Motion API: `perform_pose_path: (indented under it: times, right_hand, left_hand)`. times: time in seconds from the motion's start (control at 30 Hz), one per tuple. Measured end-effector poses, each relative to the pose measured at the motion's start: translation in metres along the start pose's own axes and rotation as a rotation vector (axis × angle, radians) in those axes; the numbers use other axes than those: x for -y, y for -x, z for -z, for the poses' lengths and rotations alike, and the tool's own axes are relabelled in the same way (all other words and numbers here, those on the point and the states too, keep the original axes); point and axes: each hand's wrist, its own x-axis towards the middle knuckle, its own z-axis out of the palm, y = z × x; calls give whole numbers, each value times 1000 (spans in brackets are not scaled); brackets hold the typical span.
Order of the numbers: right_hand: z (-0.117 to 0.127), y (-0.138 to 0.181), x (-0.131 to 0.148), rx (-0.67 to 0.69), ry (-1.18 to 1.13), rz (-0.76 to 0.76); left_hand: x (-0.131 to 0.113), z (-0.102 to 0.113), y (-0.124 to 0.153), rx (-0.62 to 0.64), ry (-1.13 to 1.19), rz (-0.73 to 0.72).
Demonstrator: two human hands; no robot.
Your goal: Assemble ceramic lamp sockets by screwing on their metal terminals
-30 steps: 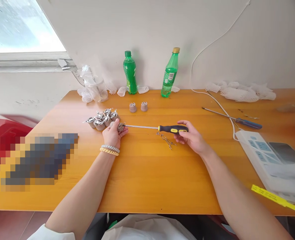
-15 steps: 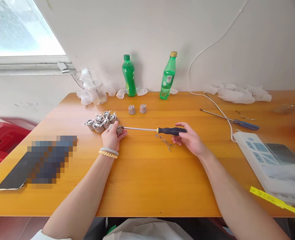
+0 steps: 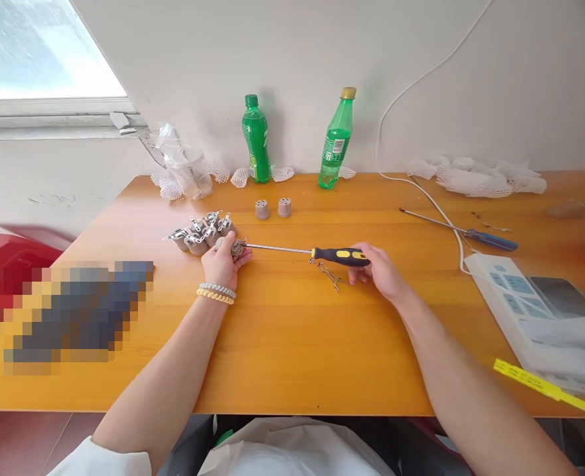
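Note:
My left hand [image 3: 223,263] is closed on a small grey-brown lamp socket [image 3: 236,248] with metal bits at its end. In my right hand [image 3: 377,266] is the black and yellow handle of a screwdriver [image 3: 336,255], gripped at its rear end. The shaft lies nearly level, pointing left, with its tip at the held socket; the exact contact is too small to make out. Beyond my left hand stands a cluster of similar sockets [image 3: 196,244] with metal brackets on top. Small screws and thin metal pieces [image 3: 330,275] lie beneath the screwdriver handle.
Two sockets without brackets [image 3: 262,209] stand farther back. Green bottles [image 3: 256,142] and white foam nets [image 3: 490,177] line the wall. To the right are a blue-handled screwdriver [image 3: 490,239], a white cable [image 3: 441,203] and a power strip [image 3: 490,291]. A blurred patch covers the left.
The screwdriver handle has turned, so its yellow panels now face up. My right fingers have curled around its end. The left hand still holds the socket; the view has tilted slightly.

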Motion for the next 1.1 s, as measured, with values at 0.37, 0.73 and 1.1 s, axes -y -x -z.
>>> perform_pose_path:
  times: [0.37,0.73,1.1]
  right_hand:
    - [-1,1,3,-94,92,-92]
    - [-7,1,8,-84,51,-83]
    - [-10,2,13,-28,-210,-19]
  left_hand:
    - [0,-1,2,-1,-27,-13]
    - [2,-2,4,-54,-29,-35]
    - [3,-1,3,-41,-10,-32]
